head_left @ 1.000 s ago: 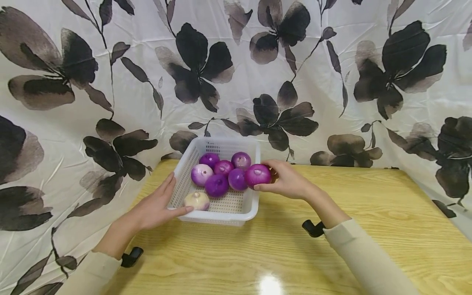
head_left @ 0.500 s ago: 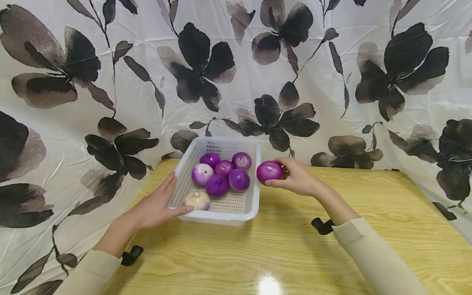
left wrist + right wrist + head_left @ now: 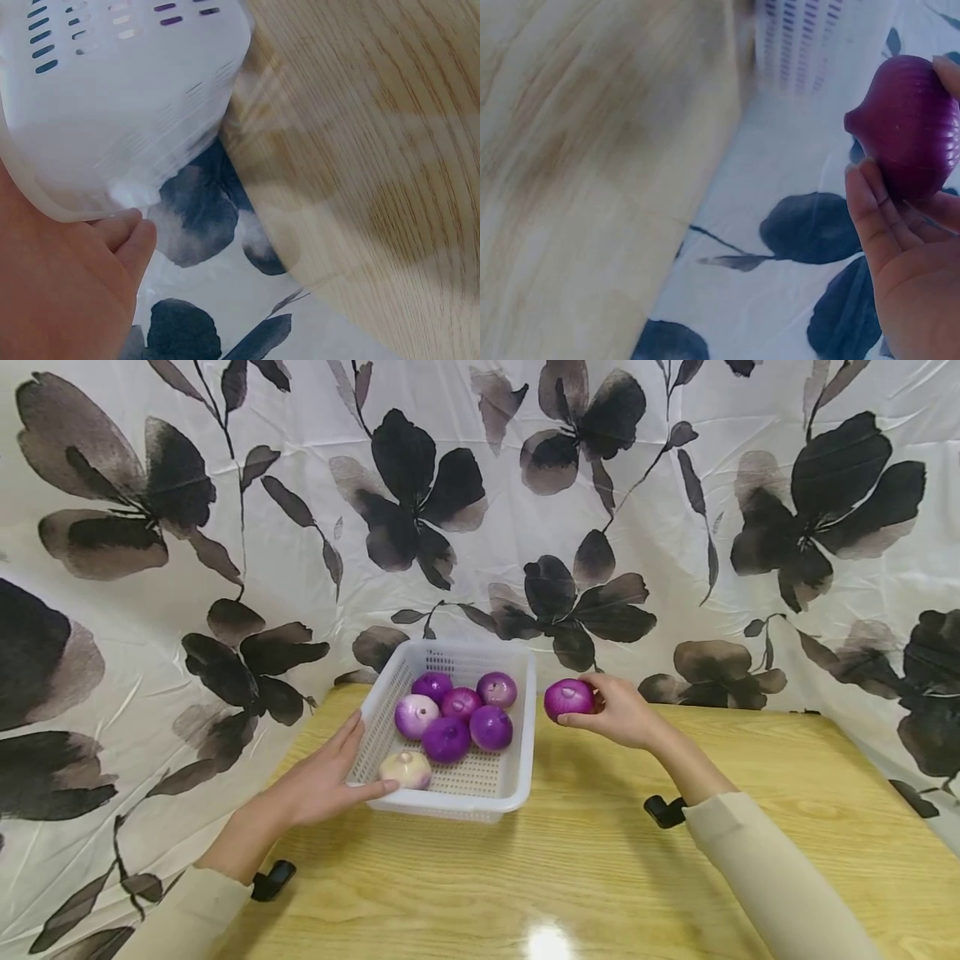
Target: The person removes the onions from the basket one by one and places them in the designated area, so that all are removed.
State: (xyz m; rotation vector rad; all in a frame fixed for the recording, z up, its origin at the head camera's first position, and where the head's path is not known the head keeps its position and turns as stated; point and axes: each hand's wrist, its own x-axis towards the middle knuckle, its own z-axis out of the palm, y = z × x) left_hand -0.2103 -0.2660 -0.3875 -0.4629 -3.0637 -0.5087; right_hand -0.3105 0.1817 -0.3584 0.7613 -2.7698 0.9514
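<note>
A white perforated basket (image 3: 517, 777) stands at the table's far left and holds several purple onions (image 3: 446, 737), a pale pink one (image 3: 416, 714) and a cream one (image 3: 405, 768). My left hand (image 3: 341, 768) rests against the basket's near-left corner, fingers straight along the side wall and thumb on the front rim. The left wrist view shows that hand (image 3: 67, 285) beside the basket's rim (image 3: 112, 112). My right hand (image 3: 600, 706) holds a purple onion (image 3: 568, 699) in the air just right of the basket. In the right wrist view the fingers (image 3: 870, 217) curl under this onion (image 3: 911, 124).
The wooden table (image 3: 600, 877) stretches to the right and toward me. A white cloth with dark flowers (image 3: 420, 502) hangs behind it and falls past the table's left edge. The basket's wall (image 3: 810, 45) lies near the held onion.
My right hand has lifted one purple onion out of the basket's right side and carried it right and slightly up, past the rim. The left hand has stayed on the basket.
</note>
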